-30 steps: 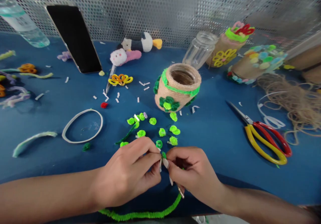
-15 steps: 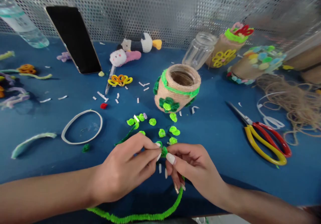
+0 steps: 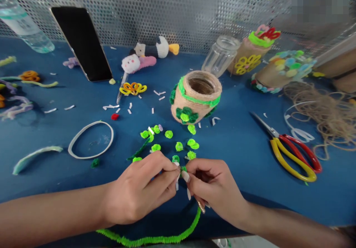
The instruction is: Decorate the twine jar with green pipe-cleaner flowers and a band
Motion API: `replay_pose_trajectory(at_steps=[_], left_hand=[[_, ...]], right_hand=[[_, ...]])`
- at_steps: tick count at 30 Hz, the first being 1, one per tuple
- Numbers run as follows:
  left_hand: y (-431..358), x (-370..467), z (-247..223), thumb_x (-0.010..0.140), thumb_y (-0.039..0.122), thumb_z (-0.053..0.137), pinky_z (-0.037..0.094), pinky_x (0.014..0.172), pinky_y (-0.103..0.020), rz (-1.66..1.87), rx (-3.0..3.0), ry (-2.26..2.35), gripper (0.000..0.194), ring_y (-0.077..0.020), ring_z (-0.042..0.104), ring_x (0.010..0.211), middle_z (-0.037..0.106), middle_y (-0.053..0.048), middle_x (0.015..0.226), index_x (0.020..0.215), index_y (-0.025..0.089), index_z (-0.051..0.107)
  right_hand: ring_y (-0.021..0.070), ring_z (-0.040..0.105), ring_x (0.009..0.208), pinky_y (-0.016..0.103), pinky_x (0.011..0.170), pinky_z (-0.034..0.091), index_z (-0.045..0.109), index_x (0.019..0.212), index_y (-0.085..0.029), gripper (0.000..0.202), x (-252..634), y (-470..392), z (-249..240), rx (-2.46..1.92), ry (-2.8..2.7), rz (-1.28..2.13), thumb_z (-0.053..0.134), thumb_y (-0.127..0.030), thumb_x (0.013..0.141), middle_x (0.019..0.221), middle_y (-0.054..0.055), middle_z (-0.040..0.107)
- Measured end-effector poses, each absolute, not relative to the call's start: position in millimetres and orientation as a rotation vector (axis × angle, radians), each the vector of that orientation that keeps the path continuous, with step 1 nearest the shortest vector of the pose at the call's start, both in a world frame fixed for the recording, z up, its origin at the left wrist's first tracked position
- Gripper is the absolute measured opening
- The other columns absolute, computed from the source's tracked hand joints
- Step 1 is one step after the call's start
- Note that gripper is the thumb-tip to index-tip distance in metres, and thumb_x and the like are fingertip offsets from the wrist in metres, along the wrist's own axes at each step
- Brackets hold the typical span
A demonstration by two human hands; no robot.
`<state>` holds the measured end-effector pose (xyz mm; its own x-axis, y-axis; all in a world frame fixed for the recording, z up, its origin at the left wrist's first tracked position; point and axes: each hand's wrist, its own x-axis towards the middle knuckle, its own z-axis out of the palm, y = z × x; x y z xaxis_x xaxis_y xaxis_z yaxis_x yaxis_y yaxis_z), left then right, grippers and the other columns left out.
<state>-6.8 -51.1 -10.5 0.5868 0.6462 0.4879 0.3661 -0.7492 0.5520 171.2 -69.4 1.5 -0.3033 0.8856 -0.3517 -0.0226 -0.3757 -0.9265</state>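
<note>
Both hands meet at the front of the blue table, fingertips pinched together. My left hand (image 3: 139, 188) and my right hand (image 3: 214, 188) grip between them the end of a bright green pipe cleaner (image 3: 155, 240), partly hidden by the fingers. Its long tail hangs from under the right hand and curves back below the left wrist. Just beyond the fingertips lie several small green coils (image 3: 179, 146) and a dark green pipe cleaner piece (image 3: 141, 149). Behind them stands a twine-wrapped jar (image 3: 178, 111) with a green band and a dark green flower.
Red-and-yellow-handled scissors (image 3: 292, 155) lie right, by loose twine (image 3: 328, 111). A white ring (image 3: 69, 144) lies left. At the back are a leaning phone (image 3: 82, 44), a water bottle (image 3: 27, 29), a glass jar (image 3: 221, 57) and a decorated jar (image 3: 240, 57). White scraps are scattered about.
The fingertips have drawn closer together, rolling the green end smaller between them. The left hand has shifted slightly, uncovering more green coils beyond it. The pipe cleaner's tail has moved little.
</note>
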Motion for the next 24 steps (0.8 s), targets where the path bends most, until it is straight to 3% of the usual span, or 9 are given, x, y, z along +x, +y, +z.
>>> replay_pose_trajectory(at_steps=[6,16,21,24], left_hand=[[-52.3,-1.1,-1.2,0.079,0.006,0.054,0.050,0.064,-0.017,1.075,2.295,0.912,0.014,-0.0070,0.056,0.067,0.058,0.000,0.077,0.083,0.017,0.061],[-40.0,-3.7,8.5,0.077,0.006,0.056,0.049,0.048,-0.012,0.888,1.853,0.862,0.018,-0.0061,0.057,0.059,0.058,0.001,0.073,0.079,0.019,0.068],[-42.6,-10.1,6.7,0.080,0.010,0.056,0.054,0.059,-0.018,1.071,2.184,0.921,0.023,-0.0116,0.060,0.079,0.060,-0.006,0.093,0.101,0.015,0.064],[-45.7,-12.7,3.0,0.079,0.010,0.059,0.053,0.068,-0.024,1.114,2.432,0.848,0.024,-0.0128,0.057,0.081,0.059,-0.007,0.094,0.103,0.012,0.062]], right_hand=[[0.0020,0.040,0.030,0.010,0.031,0.032,0.053,0.053,-0.015,0.017,172.5,-72.2,3.1,-1.214,-1.116,1.816,0.057,-0.008,0.068,0.039,-0.007,0.046],[0.0022,0.043,0.031,0.010,0.031,0.036,0.054,0.054,-0.015,0.017,174.0,-70.1,-1.4,-1.129,-1.073,1.849,0.057,-0.009,0.070,0.044,-0.006,0.048],[0.0034,0.044,0.032,0.010,0.031,0.034,0.056,0.058,-0.015,0.014,174.9,-70.9,-0.5,-1.145,-1.075,1.788,0.058,-0.012,0.071,0.042,-0.005,0.049],[0.0032,0.043,0.032,0.011,0.031,0.034,0.055,0.058,-0.015,0.014,174.2,-71.3,-0.6,-1.161,-1.092,1.775,0.057,-0.011,0.070,0.043,-0.005,0.049]])
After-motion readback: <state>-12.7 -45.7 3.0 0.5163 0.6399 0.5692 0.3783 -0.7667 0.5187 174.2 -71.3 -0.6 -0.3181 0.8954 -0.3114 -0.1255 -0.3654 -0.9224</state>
